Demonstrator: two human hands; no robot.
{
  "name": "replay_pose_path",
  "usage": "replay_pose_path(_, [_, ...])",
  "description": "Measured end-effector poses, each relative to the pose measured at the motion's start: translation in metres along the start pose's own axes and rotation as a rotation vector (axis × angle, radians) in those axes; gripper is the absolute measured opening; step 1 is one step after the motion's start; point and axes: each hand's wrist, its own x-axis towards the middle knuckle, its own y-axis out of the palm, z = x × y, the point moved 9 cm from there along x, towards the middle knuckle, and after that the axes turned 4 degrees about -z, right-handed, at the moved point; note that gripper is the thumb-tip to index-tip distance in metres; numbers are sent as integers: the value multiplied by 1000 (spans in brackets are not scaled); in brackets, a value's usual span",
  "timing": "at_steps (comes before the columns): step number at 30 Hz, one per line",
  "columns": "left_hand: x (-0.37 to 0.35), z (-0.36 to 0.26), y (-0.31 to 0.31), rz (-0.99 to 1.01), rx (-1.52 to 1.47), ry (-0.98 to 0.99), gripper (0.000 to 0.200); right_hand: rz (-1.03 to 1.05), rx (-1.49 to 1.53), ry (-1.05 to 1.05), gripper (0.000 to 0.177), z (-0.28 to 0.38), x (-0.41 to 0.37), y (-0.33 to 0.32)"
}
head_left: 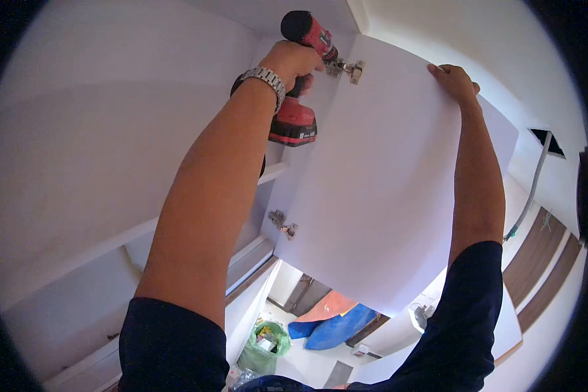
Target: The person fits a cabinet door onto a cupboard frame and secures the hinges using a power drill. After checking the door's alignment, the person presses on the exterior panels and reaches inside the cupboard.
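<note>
White cabinet panels fill the upper wall of the room. Nearest, two bare arms rise from dark sleeves (170, 346). The left hand (294, 60), a metal watch (266, 80) at its wrist, is closed around a red drill (294, 124). The drill's tip meets the upper hinge (349, 68), probably at a screw, though that is too small to tell. To the right, the right hand (454, 81) grips the top edge of the open cabinet door (385, 196). Far off lie a green bag (264, 343) and a blue sheet (336, 326).

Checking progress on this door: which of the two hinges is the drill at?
The upper hinge, at the top corner of the door, where the red drill in the left hand points. The lower hinge sits apart, untouched.
</note>
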Motion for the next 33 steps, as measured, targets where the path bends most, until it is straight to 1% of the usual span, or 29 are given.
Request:
replay_pose_path(3, [-18,-7,-6,-44,-43,40,12,-131,-119,-59,69,-1,0,1])
replay_pose_path(5, [-40,-6,-14,-85,-70,64,12,-148,-160,-84,72,-5,4,7])
replay_pose_path(8, [-79,-5,-21,12,-52,126,11,-190,-198,-125,76,-3,1,11])
replay_pose_path(10, [-115,3,-34,-35,-96,54,9,-258,-179,-191,71,3,-1,9])
replay_pose_path(11, [-136,3,-41,-67,-110,17,9,-232,104,-217,71,16,-11,-1])
replay_pose_path(12, [-165,-6,-45,-119,-121,22,9,-199,388,-223,71,28,-34,-19])
replay_pose_path(13, [-194,-10,-48,-171,-128,35,11,-170,673,-210,73,36,-60,-21])
replay_pose_path(14, [-214,-3,-57,-226,-124,25,10,-246,765,-262,63,44,-89,-13])
replay_pose_path(16, [-255,17,-82,-271,-97,25,19,-429,938,-353,45,52,-158,13])
replay_pose_path(17, [-278,31,-93,-264,-74,30,35,-533,1017,-394,39,55,-198,23])
replay_pose_path(18, [-304,39,-104,-329,-57,0,40,-539,774,-366,22,84,-256,37])
replay_pose_path(19, [-332,47,-114,-389,-37,-28,46,-119,1237,-243,19,105,-286,91])
replay_pose_path(20, [-359,50,-124,-435,-85,-1,43,256,1688,-304,17,149,-332,129])
replay_pose_path(21, [-389,54,-134,-485,-137,20,40,555,1491,-203,15,187,-374,166])
replay_pose_path(23, [-442,71,-149,-475,-78,11,44,847,1419,-367,17,250,-439,210])
replay_pose_path(24, [-468,87,-156,-471,-114,-68,48,860,1399,-420,19,264,-458,234])
replay_pose_path(27, [-554,126,-177,-502,52,-179,54,950,1243,-460,16,293,-475,268])
replay_pose_path(29, [-651,174,-210,-413,321,-274,52,923,1176,-598,17,308,-472,270])
replay_pose_path(30, [-672,187,-208,-396,308,-333,51,905,1137,-669,18,315,-468,272])
replay_pose_path(33, [-691,221,-189,-330,185,-494,50,925,820,-855,24,334,-470,294])
